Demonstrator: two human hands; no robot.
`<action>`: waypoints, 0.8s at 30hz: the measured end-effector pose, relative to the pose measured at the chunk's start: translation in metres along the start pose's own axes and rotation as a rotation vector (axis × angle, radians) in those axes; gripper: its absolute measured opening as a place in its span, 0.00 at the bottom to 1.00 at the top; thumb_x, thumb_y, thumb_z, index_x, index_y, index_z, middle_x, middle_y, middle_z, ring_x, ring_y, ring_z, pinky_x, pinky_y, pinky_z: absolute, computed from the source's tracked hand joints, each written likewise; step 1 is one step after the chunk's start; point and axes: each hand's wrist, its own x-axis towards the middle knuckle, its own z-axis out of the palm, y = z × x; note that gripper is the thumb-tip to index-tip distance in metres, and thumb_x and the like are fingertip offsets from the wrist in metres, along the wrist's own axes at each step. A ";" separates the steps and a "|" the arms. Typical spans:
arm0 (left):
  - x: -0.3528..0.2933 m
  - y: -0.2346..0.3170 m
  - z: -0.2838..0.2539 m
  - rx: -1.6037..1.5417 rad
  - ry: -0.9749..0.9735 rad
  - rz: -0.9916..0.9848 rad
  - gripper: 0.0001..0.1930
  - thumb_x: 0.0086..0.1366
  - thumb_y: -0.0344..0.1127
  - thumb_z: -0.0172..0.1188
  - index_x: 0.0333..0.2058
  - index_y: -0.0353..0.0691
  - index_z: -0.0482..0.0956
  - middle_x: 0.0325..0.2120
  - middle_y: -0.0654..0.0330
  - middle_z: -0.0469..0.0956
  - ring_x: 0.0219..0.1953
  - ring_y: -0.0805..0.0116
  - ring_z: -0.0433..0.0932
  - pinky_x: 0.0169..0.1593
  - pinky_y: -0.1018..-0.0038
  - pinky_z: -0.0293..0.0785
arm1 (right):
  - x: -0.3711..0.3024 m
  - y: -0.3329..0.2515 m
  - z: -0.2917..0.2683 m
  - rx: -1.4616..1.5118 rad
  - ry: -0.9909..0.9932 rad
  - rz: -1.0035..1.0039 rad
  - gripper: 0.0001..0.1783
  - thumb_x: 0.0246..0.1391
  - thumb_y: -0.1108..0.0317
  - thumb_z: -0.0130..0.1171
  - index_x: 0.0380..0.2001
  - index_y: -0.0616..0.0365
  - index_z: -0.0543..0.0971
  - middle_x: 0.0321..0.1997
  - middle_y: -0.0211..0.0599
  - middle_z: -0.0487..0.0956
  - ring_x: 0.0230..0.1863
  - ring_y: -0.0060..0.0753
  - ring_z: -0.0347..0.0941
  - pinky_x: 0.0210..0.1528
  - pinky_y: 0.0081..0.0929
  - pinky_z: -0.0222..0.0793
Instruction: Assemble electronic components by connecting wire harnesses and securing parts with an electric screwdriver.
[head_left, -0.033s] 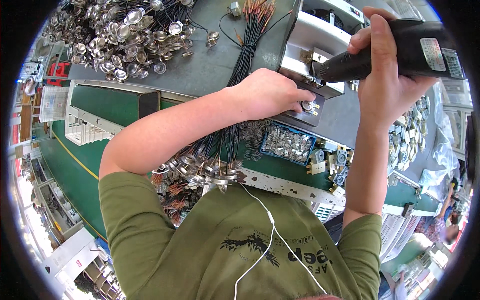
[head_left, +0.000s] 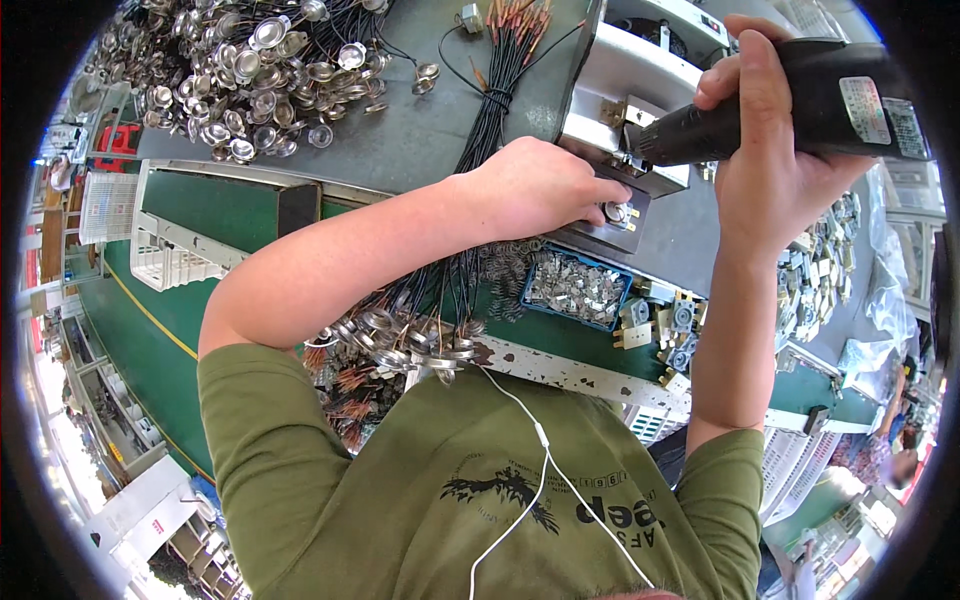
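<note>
My right hand (head_left: 775, 170) is wrapped round a black electric screwdriver (head_left: 835, 95) held nearly level. The tool's ribbed nose points left and meets a metal fixture (head_left: 632, 60) on the bench; its tip is hard to make out there. My left hand (head_left: 540, 185) has its fingers bent, with the fingertips on a small round metal part (head_left: 620, 213) with brass tabs. That part lies on a flat metal plate (head_left: 600, 238) in front of the fixture. My fingers partly cover it.
Metal cups on black leads (head_left: 260, 80) are heaped at the far left. Bundled black wires (head_left: 490, 115) cross the bench beside my left hand. Close to me are a blue tray of small metal pieces (head_left: 575, 288), more cups (head_left: 400, 340) and switch-like parts (head_left: 640, 325). Similar parts (head_left: 820, 290) lie right.
</note>
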 end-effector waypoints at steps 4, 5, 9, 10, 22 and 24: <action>-0.001 0.000 0.000 0.008 0.013 0.019 0.21 0.67 0.46 0.61 0.58 0.58 0.78 0.31 0.60 0.81 0.40 0.58 0.82 0.40 0.63 0.80 | -0.007 -0.006 0.008 0.028 0.052 -0.054 0.06 0.61 0.78 0.63 0.37 0.72 0.77 0.33 0.49 0.85 0.22 0.29 0.78 0.26 0.25 0.76; -0.001 0.000 0.000 0.008 0.014 0.017 0.21 0.67 0.46 0.61 0.58 0.58 0.78 0.31 0.60 0.81 0.40 0.58 0.82 0.40 0.63 0.80 | -0.008 -0.006 0.008 0.037 0.073 -0.034 0.06 0.61 0.78 0.63 0.37 0.73 0.78 0.33 0.49 0.85 0.22 0.29 0.78 0.26 0.25 0.76; -0.002 0.002 -0.001 0.013 0.013 0.006 0.22 0.66 0.46 0.61 0.58 0.58 0.78 0.30 0.59 0.82 0.38 0.58 0.83 0.39 0.63 0.80 | -0.006 -0.005 0.003 -0.035 0.047 -0.002 0.06 0.61 0.79 0.63 0.37 0.73 0.78 0.32 0.48 0.84 0.22 0.28 0.78 0.26 0.26 0.76; -0.002 0.002 -0.001 0.026 0.025 0.016 0.22 0.66 0.47 0.61 0.58 0.57 0.78 0.30 0.60 0.82 0.37 0.58 0.83 0.39 0.63 0.80 | -0.007 -0.005 0.004 -0.034 0.050 -0.004 0.06 0.60 0.80 0.62 0.38 0.73 0.78 0.30 0.47 0.84 0.21 0.28 0.78 0.27 0.25 0.76; 0.001 -0.004 0.007 0.025 0.115 0.062 0.19 0.67 0.51 0.60 0.52 0.53 0.81 0.32 0.59 0.84 0.39 0.55 0.84 0.40 0.60 0.81 | -0.032 -0.031 -0.031 -0.041 0.010 0.210 0.16 0.65 0.79 0.56 0.54 0.74 0.72 0.28 0.49 0.79 0.23 0.30 0.74 0.29 0.30 0.74; 0.000 -0.002 0.006 0.024 0.128 0.035 0.17 0.67 0.51 0.61 0.49 0.52 0.82 0.31 0.58 0.84 0.39 0.54 0.85 0.41 0.58 0.81 | -0.040 -0.028 -0.023 0.045 0.075 0.173 0.23 0.64 0.80 0.56 0.61 0.67 0.65 0.32 0.51 0.80 0.23 0.30 0.74 0.29 0.31 0.75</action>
